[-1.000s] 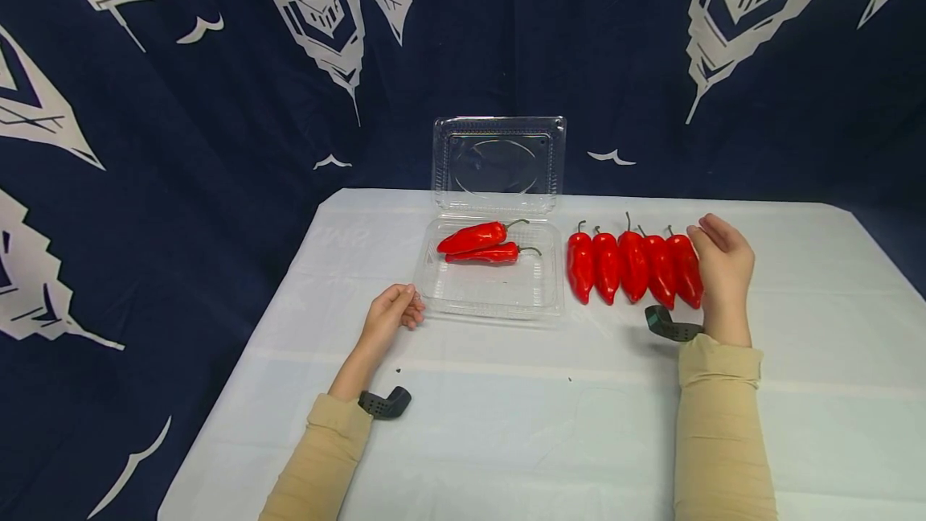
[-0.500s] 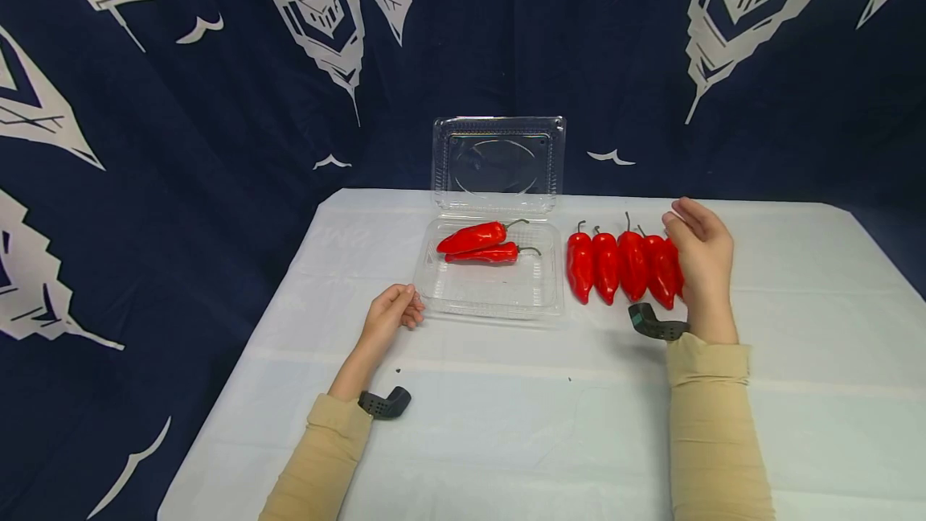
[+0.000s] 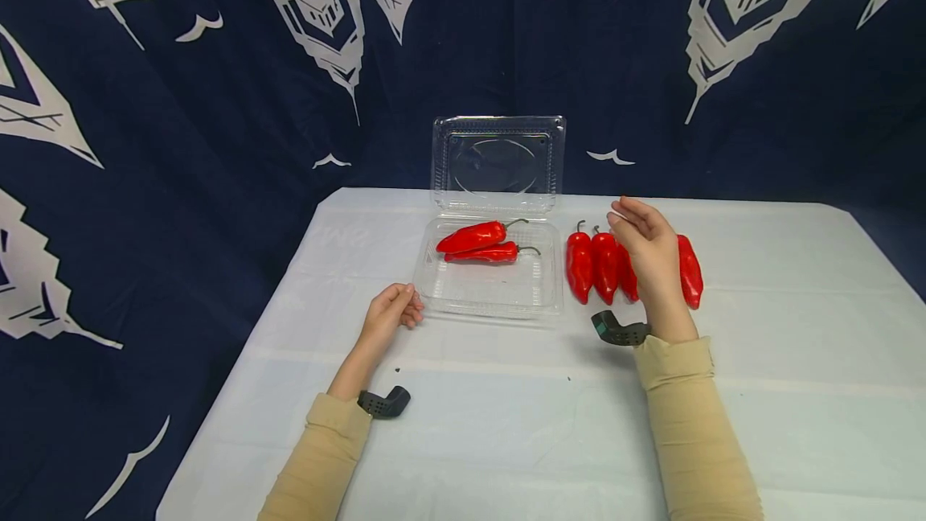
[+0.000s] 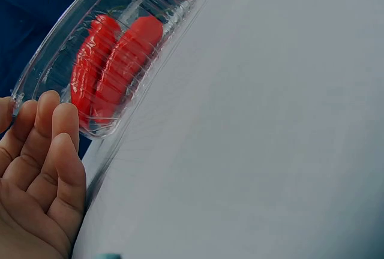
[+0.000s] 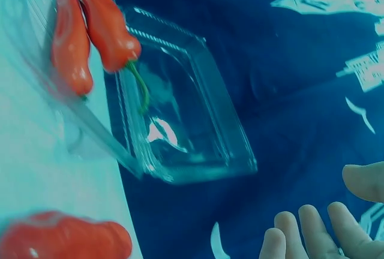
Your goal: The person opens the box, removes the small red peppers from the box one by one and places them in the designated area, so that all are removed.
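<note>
Looks part done, with two peppers [image 3: 473, 238] in box [image 3: 495, 288] | other peppers [image 3: 580, 268] left on counter [image 3: 550, 424] | pinching box with left grip [image 3: 391, 313] | holding nothing in right grip [image 3: 654, 260]

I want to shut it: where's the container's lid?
In the head view, the clear lid stands raised behind the tray, left of the right hand.
</note>
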`<state>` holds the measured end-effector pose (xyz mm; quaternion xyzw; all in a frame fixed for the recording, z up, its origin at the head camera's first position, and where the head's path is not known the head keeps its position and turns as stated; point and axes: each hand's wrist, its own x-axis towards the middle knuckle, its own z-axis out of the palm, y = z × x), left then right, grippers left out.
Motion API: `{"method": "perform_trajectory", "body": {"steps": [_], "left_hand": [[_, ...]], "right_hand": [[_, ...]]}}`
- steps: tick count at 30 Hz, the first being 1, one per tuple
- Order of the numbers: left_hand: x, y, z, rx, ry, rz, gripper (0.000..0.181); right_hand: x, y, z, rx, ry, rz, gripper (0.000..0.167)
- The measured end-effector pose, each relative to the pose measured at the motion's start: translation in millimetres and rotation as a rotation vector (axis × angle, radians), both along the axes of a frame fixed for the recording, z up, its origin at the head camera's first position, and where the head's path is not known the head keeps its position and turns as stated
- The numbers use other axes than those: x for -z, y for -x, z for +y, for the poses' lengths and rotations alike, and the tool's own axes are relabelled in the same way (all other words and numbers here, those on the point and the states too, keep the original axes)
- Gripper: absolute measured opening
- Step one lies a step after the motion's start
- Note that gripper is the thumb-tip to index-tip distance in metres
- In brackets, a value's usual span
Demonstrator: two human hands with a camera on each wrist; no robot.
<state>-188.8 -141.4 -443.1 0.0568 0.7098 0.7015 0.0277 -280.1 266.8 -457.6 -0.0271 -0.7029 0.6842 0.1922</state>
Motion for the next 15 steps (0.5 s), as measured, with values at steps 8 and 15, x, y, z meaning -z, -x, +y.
{"method": "perform_trajectory", "body": {"steps": [8,15], "left_hand": [[-1.1,0.2,0.2,-0.012,0.017,-0.001,0.025],[-1.1,0.1,0.4,-0.006,0.02,-0.005,0.024]], "right_hand": [[-74.4,-56.6,-66,-0.085,-0.027,-0.065,0.047],[-74.3,-60.8,-89,-0.15,-0.052,-0.063,0.044]]}}
